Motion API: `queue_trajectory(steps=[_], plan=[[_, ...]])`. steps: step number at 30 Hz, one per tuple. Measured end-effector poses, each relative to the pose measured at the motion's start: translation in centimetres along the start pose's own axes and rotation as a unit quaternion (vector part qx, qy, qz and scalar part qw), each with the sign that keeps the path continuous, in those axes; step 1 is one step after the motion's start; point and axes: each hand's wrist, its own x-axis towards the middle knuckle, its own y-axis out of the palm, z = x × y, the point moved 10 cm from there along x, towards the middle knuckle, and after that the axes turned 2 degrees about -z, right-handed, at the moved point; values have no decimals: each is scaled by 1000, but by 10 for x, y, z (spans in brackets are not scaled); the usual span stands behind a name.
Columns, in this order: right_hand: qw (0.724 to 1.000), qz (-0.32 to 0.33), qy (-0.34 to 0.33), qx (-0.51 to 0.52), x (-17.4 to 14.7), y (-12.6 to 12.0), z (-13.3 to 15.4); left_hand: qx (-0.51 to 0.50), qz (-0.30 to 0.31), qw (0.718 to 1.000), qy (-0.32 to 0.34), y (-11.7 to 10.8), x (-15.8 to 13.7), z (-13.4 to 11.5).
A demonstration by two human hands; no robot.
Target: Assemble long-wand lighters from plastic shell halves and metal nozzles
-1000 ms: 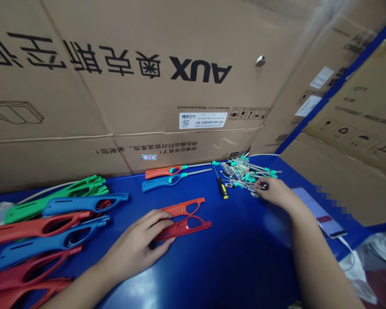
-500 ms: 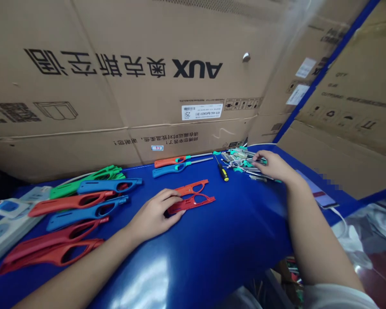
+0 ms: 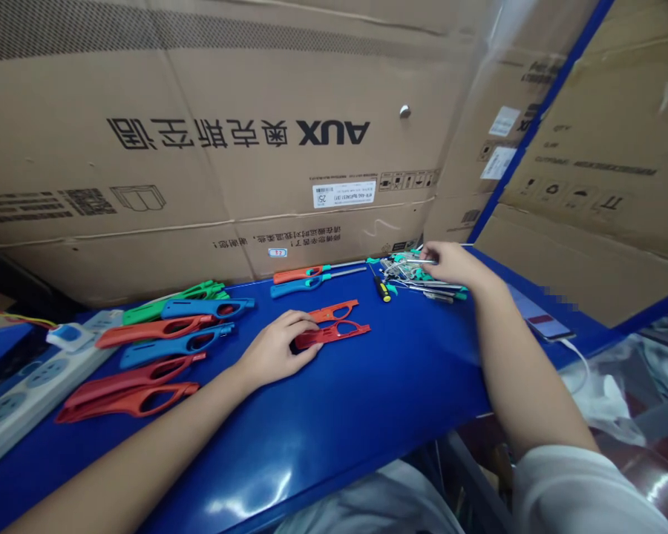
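Note:
My left hand [image 3: 281, 352] is closed around the handle end of a red lighter casing [image 3: 346, 330] on the table. An orange lighter casing [image 3: 337, 311] lies right behind it, partly hidden by my fingers. Over at the back right, my right hand [image 3: 453, 265] pinches a thin metal tube [image 3: 419, 261] above a heap of lighter parts [image 3: 409, 276], with metal tubes and teal pieces. A yellow-and-black screwdriver [image 3: 384, 290] lies at the heap's left edge. Two lighters with metal tubes fitted, one orange [image 3: 298, 275] and one blue [image 3: 295, 287], rest side by side to its left.
Green [image 3: 170, 300], blue [image 3: 203, 307] and red [image 3: 136, 378] casings are laid out on the left, beside a white power strip [image 3: 38, 382]. A cardboard wall [image 3: 228, 178] stands behind the blue table [image 3: 367, 400]. A phone [image 3: 545, 325] on a cable lies at right.
My right hand has shifted left over the heap, and a metal tube now shows between its fingers. The left hand stays on the red casing. The camera view has tilted and shifted.

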Motion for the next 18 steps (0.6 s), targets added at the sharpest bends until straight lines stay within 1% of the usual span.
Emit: queue_trajectory(steps=[3,5,8,13,16,18], plan=[[1000,25,2,-6,-1,25,-6,-5,-8,1000,8,0,0,1],[999,38,2,-9,-2,34,-10,-10,-9,1000,13,0,0,1],[999,44,-6,-5,-2,39,-9,-13,-5,1000,11,2,0,2],[998,57,-35,21,-1,53,6,-12,-4,1000,10,4,1,3],[998,43,-24,31,0,60,11,-12,-8,1000,12,4,1,4],[999,21,-8,36,1,59,11,-13,-3,1000,9,5,0,5]])
